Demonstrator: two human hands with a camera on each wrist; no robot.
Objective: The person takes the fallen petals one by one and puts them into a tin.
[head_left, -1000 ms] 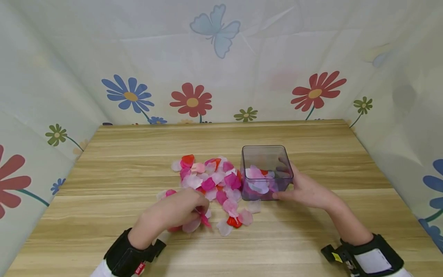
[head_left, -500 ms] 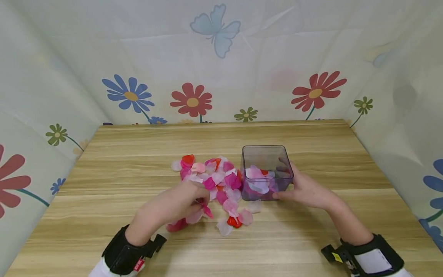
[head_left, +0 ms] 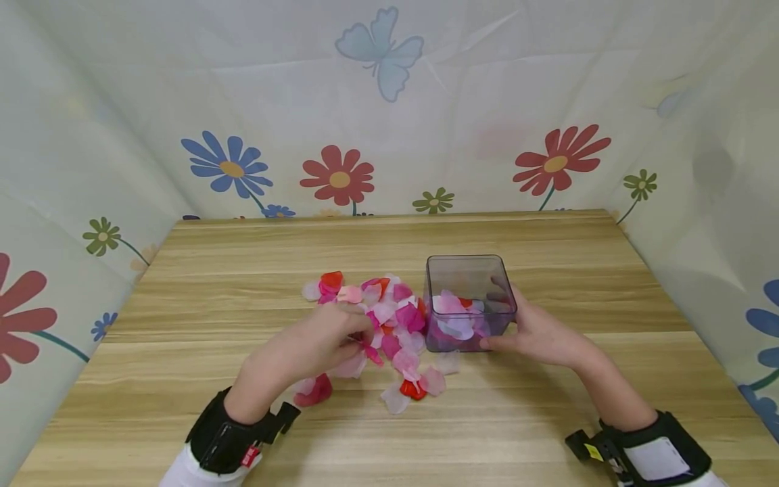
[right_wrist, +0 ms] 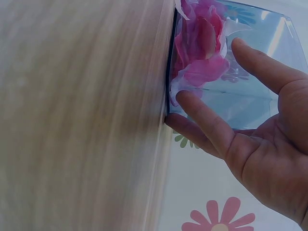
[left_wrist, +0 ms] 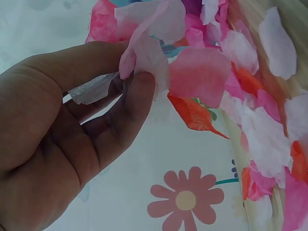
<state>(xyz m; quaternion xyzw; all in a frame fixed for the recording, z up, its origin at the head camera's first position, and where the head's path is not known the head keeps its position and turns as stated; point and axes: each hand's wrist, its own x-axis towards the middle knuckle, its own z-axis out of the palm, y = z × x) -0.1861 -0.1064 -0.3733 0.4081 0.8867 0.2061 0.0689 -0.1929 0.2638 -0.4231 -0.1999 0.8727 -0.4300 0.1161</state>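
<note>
Wood-grain tabletop [head_left: 201, 304], scattered pink, white and red petals [head_left: 408, 316], see-through box [head_left: 456, 272] beside them

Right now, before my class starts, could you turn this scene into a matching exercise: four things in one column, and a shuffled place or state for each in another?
1. Left hand
2. Right hand
3. Tinted box
4. Blue butterfly

A. Printed on the backdrop
B. Standing upright with petals inside
C. Pinching loose petals
D. Holding the box

Pairs: 1-C, 2-D, 3-B, 4-A.
</note>
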